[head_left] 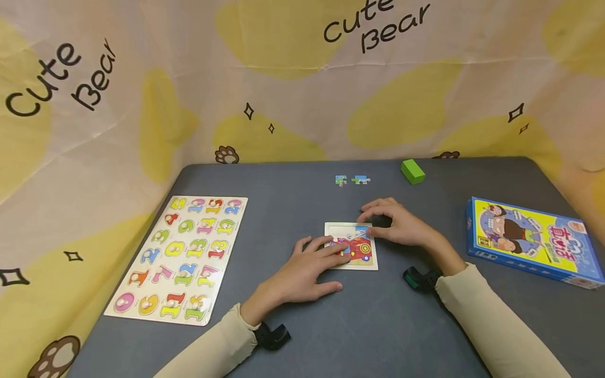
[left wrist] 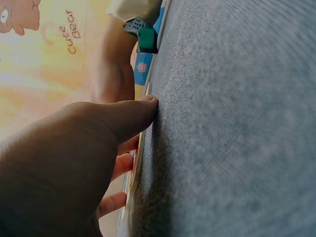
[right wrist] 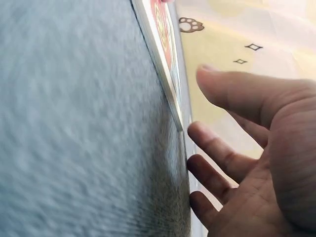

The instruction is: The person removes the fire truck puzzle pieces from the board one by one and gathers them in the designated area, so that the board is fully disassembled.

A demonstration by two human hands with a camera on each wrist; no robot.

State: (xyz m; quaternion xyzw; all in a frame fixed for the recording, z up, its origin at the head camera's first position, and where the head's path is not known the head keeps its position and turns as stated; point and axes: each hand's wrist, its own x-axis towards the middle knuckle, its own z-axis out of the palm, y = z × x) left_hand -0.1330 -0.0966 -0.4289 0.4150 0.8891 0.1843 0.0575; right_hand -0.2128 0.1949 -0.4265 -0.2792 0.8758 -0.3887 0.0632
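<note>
A small framed jigsaw puzzle (head_left: 336, 230) with a red vehicle picture lies on the table; the upper left of its tray shows bare. Spread over its left part is my left hand (head_left: 307, 270), fingers extended and resting on the picture, thumb out on the table side. At the upper right corner hovers my right hand (head_left: 402, 223), its fingers loosely bent. Thumb and fingers (right wrist: 217, 148) stand apart in the right wrist view, with nothing seen between them. Two loose jigsaw pieces, one smaller (head_left: 341, 180) and one wider (head_left: 361, 179), lie beyond the puzzle.
On the left lies a white number board (head_left: 181, 257) with colourful knobbed numerals. A green block (head_left: 413, 171) sits near the table's far edge. To the right is a blue and yellow box (head_left: 534, 241). Printed cloth (head_left: 293, 105) hangs behind the table.
</note>
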